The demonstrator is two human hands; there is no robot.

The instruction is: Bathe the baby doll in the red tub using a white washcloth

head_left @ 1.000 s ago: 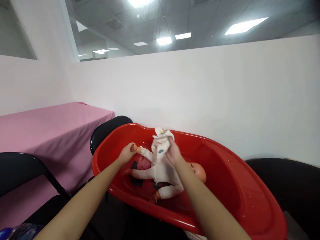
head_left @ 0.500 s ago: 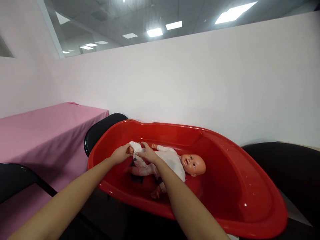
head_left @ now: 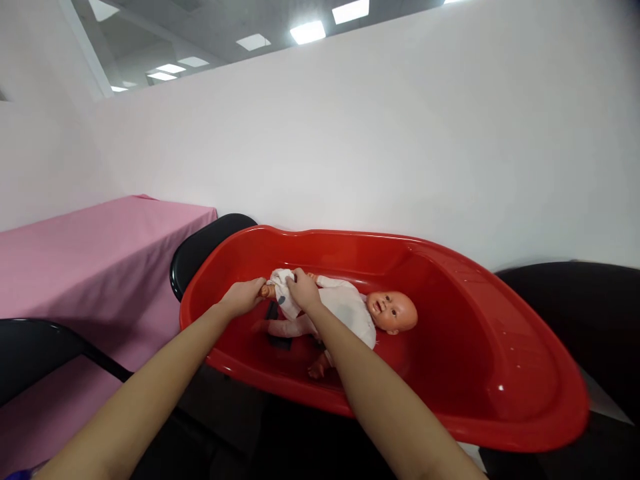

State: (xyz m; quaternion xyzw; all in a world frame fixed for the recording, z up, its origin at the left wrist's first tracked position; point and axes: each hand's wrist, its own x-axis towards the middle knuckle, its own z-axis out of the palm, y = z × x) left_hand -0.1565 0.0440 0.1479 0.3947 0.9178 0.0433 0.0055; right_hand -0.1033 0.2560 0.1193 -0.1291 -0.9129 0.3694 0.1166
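A: Field check. Your left hand (head_left: pixel 243 297) is closed around the doll's foot (head_left: pixel 267 291), pinching it at the ankle. Your right hand (head_left: pixel 302 291) is closed on a bunched white cloth (head_left: pixel 283 288) pressed against that same raised leg.

B: And where does the doll lie?

A: The doll (head_left: pixel 345 312) lies on its back inside the red tub (head_left: pixel 500 373), toward the narrow left end, head (head_left: pixel 393 312) pointing right. Its other leg rests low on the tub floor, and one bare foot shows near the front wall. Something small and dark sits under the legs; you cannot tell what it is from here.

B: How will it handle?

A: Judging by the look: light. The head and feet seem to be hard moulded plastic, smooth and likely slick, while the body in the pale suit reads as soft and floppy. Expect the limbs to swing if you lift by one alone. The ankle is narrow, so your pinch there is a fair hold; the torso gives you more to grip if the foot slips. The cloth is limp and will bunch wherever you squeeze it.

B: Surroundings?

A: The tub rests on something dark, its rim glossy. A black chair back (head_left: pixel 210 250) shows behind the left end, another black chair (head_left: pixel 40 353) at lower left, and a worktop under a pink cover (head_left: pixel 90 260) stands to the left. A plain white wall runs behind.
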